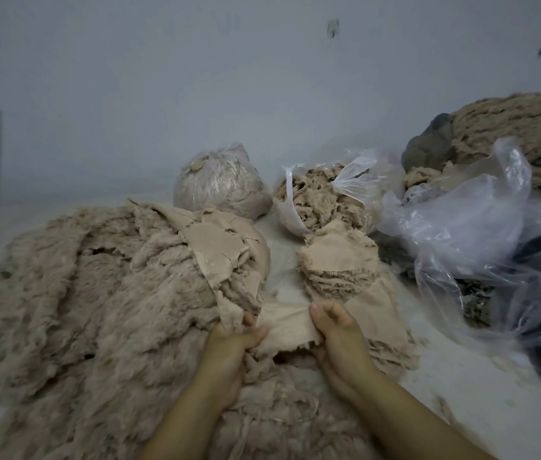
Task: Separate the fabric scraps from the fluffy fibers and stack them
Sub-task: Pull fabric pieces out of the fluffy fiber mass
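So right in front of you, both hands are pinching the same beige fabric scrap (290,322): your left hand (229,340) has fingers curled over its left end, right up against the big fluffy fiber pile (90,293), and your right hand (339,336) has thumb and fingers clamped on the right end. The scrap's long axis runs left to right between the two grips, and it looks stretched fairly taut, so my guess is you're mid-peel.

The bit that matters for what comes next: the scrap stack (339,263) sits just beyond and slightly right of your right hand, nearly touching the scrap's far edge. Your right hand is clearly the closer one, so it's probably the one to carry the piece over while the left lets go.

Count-wise: one scrap in hand, one stack, one main fluffy pile with a few loose scraps (219,240) lying on top of it. Further back there are two stuffed plastic bags, a closed bag (222,184) and an open bag (315,197), then a big crumpled clear bag (468,220) off right and another heap of fibers (521,134) by the wall.
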A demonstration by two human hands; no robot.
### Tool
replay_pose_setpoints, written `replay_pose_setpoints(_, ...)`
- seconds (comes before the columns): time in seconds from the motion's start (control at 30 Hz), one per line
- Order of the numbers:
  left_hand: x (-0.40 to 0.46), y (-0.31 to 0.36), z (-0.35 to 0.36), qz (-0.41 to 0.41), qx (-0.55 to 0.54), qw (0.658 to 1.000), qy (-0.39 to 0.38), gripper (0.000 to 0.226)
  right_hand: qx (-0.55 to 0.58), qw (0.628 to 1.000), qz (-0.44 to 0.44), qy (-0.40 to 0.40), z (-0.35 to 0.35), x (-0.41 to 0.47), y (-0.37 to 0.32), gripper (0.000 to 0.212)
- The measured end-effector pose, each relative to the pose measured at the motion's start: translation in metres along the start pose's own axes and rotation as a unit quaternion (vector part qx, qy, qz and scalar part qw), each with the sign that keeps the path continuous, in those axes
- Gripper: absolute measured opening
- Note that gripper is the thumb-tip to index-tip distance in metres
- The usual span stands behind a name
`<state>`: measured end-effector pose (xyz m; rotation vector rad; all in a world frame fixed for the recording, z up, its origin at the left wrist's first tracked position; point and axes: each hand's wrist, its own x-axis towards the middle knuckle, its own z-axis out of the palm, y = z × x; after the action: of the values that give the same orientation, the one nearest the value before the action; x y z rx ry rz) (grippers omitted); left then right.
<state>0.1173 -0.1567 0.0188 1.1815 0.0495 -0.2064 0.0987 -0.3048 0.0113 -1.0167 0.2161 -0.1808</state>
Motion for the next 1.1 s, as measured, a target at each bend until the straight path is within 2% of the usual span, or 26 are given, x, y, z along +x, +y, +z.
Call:
replay_pose_setpoints(0.1,0.002,0.002,-0.002,-0.059,0.008,0.998,-0.005,0.021,-0.071,0.996,-0.002,-0.046,-0.003,-0.005,-0.002,0.015)
replay_pose_setpoints(0.13,0.002,0.003,-0.001,-0.068,0.017,0.998,-0.006,0.027,-0.095,0.993,0.015,-0.076,-0.003,-0.007,-0.001,0.013)
replay_pose_setpoints(0.2,0.002,0.000,0.003,-0.054,0.033,0.998,-0.014,0.038,-0.120,0.984,0.056,-0.122,-0.001,-0.011,0.000,0.023)
replay_pose_setpoints(0.27,-0.003,-0.003,0.009,-0.037,0.070,0.997,-0.010,0.037,-0.141,0.981,0.048,-0.121,0.001,-0.011,0.002,0.029)
replay_pose_setpoints(0.37,-0.007,-0.004,0.011,-0.019,0.104,0.994,0.021,0.031,-0.152,0.982,0.006,-0.114,0.002,-0.013,0.002,0.013)
replay_pose_setpoints(0.43,-0.004,-0.002,0.009,-0.045,0.073,0.996,0.026,0.029,-0.169,0.976,-0.022,-0.138,0.002,-0.015,0.003,0.014)
replay_pose_setpoints(0.53,-0.005,0.002,0.012,-0.104,0.001,0.994,-0.035,0.028,-0.227,0.960,-0.043,-0.159,0.003,-0.019,0.005,0.016)
replay_pose_setpoints(0.63,-0.002,0.001,0.013,-0.068,-0.015,0.997,-0.018,0.018,-0.256,0.949,-0.052,-0.176,0.003,-0.020,0.005,0.019)
replay_pose_setpoints(0.77,-0.001,0.003,0.014,-0.037,-0.064,0.997,0.010,0.019,-0.252,0.952,-0.071,-0.159,0.000,-0.020,0.005,0.023)
replay_pose_setpoints(0.9,-0.007,-0.009,0.022,0.069,0.052,0.995,0.059,0.018,-0.171,0.978,-0.032,-0.112,0.004,-0.018,0.008,0.016)
replay_pose_setpoints(1.0,-0.006,-0.017,0.025,0.063,0.085,0.992,0.075,0.025,-0.161,0.981,-0.016,-0.108,0.010,-0.018,0.010,0.012)
replay_pose_setpoints(1.1,0.001,-0.016,0.022,0.045,0.045,0.991,0.118,0.031,-0.199,0.974,-0.021,-0.107,0.014,-0.019,0.012,0.027)
